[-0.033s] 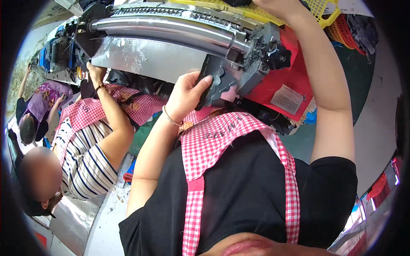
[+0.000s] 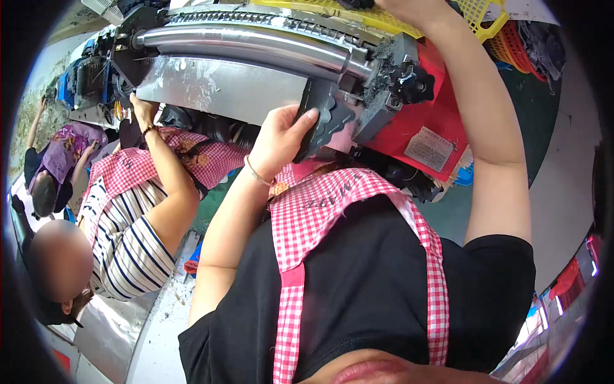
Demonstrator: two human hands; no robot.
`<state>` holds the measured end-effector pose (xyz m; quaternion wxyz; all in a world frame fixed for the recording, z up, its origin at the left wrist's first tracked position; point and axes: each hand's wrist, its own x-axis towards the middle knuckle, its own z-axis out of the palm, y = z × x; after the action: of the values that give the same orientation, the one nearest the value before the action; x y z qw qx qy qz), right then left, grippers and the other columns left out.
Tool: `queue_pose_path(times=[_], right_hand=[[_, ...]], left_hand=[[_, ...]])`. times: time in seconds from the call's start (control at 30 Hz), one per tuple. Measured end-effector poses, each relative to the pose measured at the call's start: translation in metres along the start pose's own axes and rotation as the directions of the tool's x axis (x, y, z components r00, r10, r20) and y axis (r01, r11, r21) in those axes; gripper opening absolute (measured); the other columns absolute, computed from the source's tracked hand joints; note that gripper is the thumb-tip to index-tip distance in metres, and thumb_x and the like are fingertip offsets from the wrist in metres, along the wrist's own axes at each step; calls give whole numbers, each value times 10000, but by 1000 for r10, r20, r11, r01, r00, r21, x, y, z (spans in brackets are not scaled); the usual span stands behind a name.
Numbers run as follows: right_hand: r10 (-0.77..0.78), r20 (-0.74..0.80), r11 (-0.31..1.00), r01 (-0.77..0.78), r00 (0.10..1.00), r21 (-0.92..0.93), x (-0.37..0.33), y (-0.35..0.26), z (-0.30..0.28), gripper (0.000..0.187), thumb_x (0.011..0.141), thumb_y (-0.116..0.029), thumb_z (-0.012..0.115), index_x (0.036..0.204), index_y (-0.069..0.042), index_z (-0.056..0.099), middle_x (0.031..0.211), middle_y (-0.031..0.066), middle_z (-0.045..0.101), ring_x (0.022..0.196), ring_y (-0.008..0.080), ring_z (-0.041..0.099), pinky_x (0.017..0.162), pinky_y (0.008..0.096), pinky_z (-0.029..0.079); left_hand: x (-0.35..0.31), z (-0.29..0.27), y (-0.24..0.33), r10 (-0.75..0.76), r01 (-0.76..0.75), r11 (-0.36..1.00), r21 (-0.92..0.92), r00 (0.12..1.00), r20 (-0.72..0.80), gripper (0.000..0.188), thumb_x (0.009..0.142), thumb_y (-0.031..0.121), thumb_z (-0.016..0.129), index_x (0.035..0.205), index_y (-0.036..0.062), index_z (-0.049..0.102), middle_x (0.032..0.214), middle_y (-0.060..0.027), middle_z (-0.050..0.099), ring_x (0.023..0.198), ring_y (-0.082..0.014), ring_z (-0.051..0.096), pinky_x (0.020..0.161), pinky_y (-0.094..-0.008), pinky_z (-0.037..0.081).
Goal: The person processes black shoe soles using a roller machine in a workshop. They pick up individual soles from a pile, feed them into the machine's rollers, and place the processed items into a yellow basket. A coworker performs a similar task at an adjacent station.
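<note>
My left hand (image 2: 279, 139) is closed on dark grey scalloped pieces (image 2: 327, 118), thin and flat, with the thumb on top. They lie at the right end of a metal plate (image 2: 224, 86), just below the machine's shiny roller (image 2: 256, 45). Their wavy edges face right, toward the roller's end block. At the top edge of the picture, my right hand (image 2: 409, 9) reaches over a yellow plastic basket (image 2: 476, 19). A black item (image 2: 355, 3) shows beside its fingers. The frame cuts the fingers off, so their grip is hidden.
A black star-shaped knob (image 2: 412, 83) sits on the lint-covered end block, above a red panel (image 2: 419, 137) with a paper label. Orange baskets (image 2: 515, 51) with dark scraps stand at the far right. On my left, a co-worker in a striped shirt (image 2: 128, 249) has a hand at the machine.
The scalloped pieces have shifted slightly in my left hand, and their wavy edges sit a little differently. My right hand has moved slightly toward the left along the top edge.
</note>
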<state>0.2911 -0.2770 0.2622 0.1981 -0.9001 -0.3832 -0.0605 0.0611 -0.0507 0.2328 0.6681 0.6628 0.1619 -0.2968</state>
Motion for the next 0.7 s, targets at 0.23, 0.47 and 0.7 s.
queue_pose_path(times=[0.23, 0.47, 0.7], right_hand=[[-172, 405, 983, 132, 898, 124, -19, -15, 41, 192, 919, -173, 553, 950, -46, 693, 1044, 157, 662, 963, 383, 676, 851, 476, 551], [190, 279, 940, -257, 941, 225, 12, -12, -4, 91, 935, -21, 616, 1026, -24, 613, 876, 175, 661, 780, 297, 668, 726, 402, 576], [-67, 396, 974, 146, 916, -172, 14, -20, 24, 249, 927, -91, 526, 1081, -63, 719, 925, 194, 638, 813, 330, 697, 715, 442, 587]], left_hand=[[33, 1, 6, 47, -50, 988, 143, 999, 19, 271, 1012, 235, 685, 1019, -36, 699, 795, -6, 694, 647, -49, 601, 563, -216, 485], [-12, -8, 2, -27, 32, 996, -89, 998, 47, 213, 1056, 169, 606, 1001, -26, 673, 793, -19, 690, 674, -68, 647, 606, -212, 515], [48, -5, 12, -32, 33, 998, 49, 999, -7, 322, 1077, 288, 566, 1010, -2, 689, 753, -26, 676, 555, -66, 581, 498, -210, 461]])
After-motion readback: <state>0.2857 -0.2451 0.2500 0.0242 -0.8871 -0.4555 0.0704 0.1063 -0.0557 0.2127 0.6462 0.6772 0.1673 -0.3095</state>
